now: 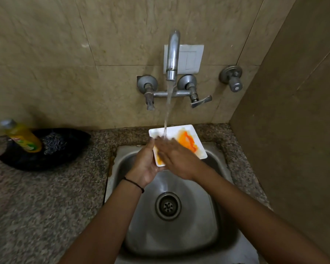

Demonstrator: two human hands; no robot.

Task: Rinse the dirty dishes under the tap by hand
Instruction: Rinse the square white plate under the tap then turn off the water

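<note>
Rinsing an orange-smeared plate (191, 135) over the sink (179, 237), right under the tap (172, 54)
Left hand (147, 165) grips its edge, right hand (177, 159) rubs flat-fingered; one wet grip, so it could slip and clatter down

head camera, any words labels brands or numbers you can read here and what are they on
Nothing here reads as legible text.
bottle on the counter: label with red and green print, too blurred to read
switch plate behind the tap: no text visible
plate: no print, only orange smears
</note>
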